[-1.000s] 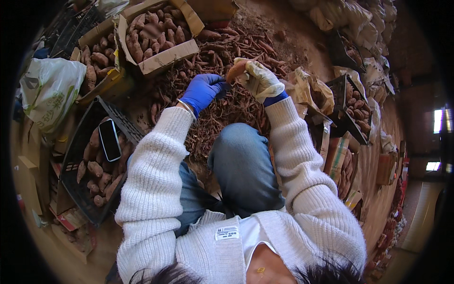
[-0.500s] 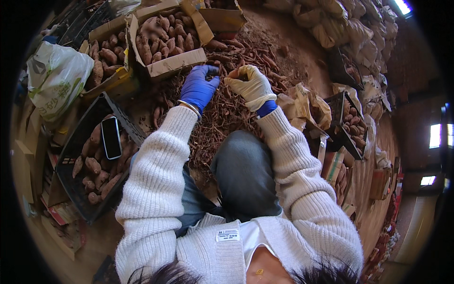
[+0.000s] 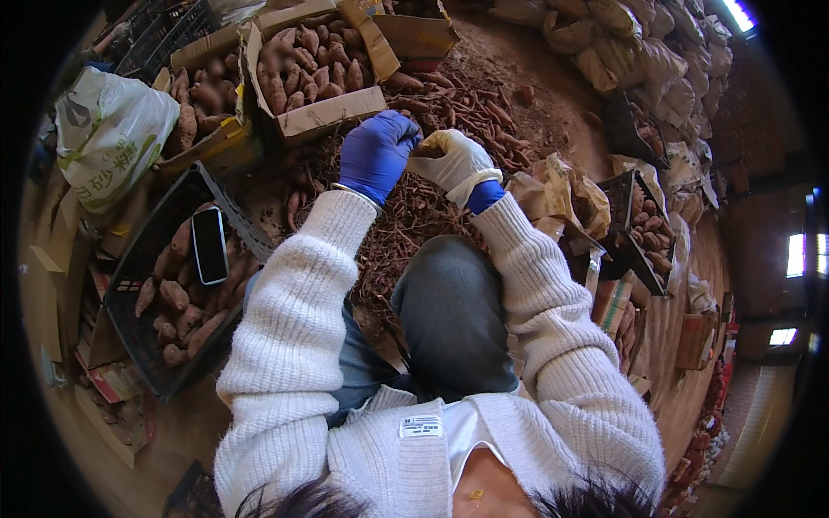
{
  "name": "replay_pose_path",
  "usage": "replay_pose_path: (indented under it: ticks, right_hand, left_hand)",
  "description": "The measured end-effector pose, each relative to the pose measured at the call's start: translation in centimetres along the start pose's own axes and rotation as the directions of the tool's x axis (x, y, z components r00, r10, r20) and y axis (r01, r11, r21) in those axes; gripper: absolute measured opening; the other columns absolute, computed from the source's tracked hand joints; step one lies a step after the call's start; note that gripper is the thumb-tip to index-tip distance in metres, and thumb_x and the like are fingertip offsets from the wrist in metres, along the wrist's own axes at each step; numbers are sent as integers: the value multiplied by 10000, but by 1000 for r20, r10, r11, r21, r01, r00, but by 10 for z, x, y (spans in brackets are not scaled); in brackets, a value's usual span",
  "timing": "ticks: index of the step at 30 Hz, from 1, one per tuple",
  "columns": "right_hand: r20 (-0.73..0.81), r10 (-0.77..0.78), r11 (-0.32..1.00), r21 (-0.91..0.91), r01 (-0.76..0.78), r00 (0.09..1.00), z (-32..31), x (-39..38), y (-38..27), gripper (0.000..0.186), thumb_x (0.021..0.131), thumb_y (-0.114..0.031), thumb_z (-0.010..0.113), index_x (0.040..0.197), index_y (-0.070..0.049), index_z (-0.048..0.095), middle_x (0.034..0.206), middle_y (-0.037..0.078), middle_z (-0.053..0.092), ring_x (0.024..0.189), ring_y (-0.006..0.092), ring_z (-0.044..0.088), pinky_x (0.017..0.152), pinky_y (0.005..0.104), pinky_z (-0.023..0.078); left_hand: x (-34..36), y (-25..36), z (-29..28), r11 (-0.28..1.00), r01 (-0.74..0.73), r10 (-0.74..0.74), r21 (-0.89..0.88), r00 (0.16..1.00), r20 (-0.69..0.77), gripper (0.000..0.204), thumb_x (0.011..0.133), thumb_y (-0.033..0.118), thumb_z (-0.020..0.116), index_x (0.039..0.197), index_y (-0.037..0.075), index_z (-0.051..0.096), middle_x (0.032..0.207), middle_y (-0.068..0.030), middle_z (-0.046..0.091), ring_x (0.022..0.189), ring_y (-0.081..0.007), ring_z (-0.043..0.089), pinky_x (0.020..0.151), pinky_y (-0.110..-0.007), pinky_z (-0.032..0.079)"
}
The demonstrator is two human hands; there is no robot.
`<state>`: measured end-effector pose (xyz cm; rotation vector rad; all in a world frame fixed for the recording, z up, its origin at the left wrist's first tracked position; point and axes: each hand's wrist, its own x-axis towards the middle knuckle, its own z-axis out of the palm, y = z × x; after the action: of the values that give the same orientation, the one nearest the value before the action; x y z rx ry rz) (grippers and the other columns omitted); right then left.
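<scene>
A: Item one, the tuber (image 3: 426,148). Where was it recorded?

B: It was recorded above the root heap (image 3: 406,216), pinched between both hands. Only a small brown part was seen; the rest was covered by the gloves.

A: The grips?

B: The left hand (image 3: 377,154), blue-gloved, was curled against the tuber's left end. The right hand (image 3: 455,161), in a pale glove, was closed around its right side. Both were noted as clenched on it, though the fingertips were hidden.

A: Handling notes?

B: It was judged firm and stiff, of moderate weight for one hand. The skin was judged dusty and thin, easily scraped, and the tapered ends were thought likely to snap. The thick middle was judged the best place to be held, with the ends left free.

A: Surrounding stock, relative to the heap?

B: Beyond the heap, an open carton (image 3: 321,82) filled with tubers was listed. To the heap's left, a black crate (image 3: 177,285) of tubers was entered, with a phone (image 3: 209,245) laid on top. Further left and beyond, a white sack (image 3: 108,138) was noted. To the heap's right, a second crate (image 3: 643,229) and crumpled paper (image 3: 561,194) were logged. Nearer than the heap, a bent knee (image 3: 453,311) in dark trousers was seen.
</scene>
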<state>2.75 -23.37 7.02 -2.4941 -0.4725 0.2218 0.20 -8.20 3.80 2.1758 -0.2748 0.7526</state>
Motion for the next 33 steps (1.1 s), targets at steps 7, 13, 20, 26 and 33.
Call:
replay_pose_path:
  ticks: [7,13,20,26,33]
  right_hand:
    - [413,135,659,641,-393,901,0,13,18,287,790,-334,686,845,-59,624,724,34,622,572,83,520,515,230,440]
    - [435,-39,245,877,-413,900,-3,16,40,245,861,-284,634,966,-63,635,858,18,636,611,62,577,559,174,515]
    - [377,-142,234,911,-339,915,8,21,44,269,890,-281,595,1048,-63,617,883,-8,611,635,24,538,520,123,465]
    - [406,51,85,908,-409,912,-5,13,56,278,904,-324,567,1035,-85,622,835,-12,610,604,50,510,499,165,446]
    - [490,272,-149,872,-467,828,14,-9,111,252,902,-291,573,1049,-90,614,762,0,626,545,83,558,444,187,466]
  left_hand:
    - [5,-1,-12,978,126,-117,163,991,-62,92,783,111,667,841,46,637,812,-119,620,762,-284,617,681,-348,494]
    - [3,-26,-14,875,447,-451,-187,892,22,268,860,190,631,1061,15,609,925,-97,643,847,-197,601,833,-290,471]
    - [-7,-15,11,546,662,-387,-513,742,547,306,864,170,636,1099,-21,594,944,-71,656,792,-91,601,749,-210,495]
    - [-4,-10,-9,117,796,-470,-594,572,672,284,911,206,558,1080,-22,582,956,-136,645,832,-220,650,784,-305,551]
    - [-9,-19,-12,-114,749,-473,-653,537,699,280,920,230,544,1089,11,582,993,-128,638,894,-219,632,808,-337,535]
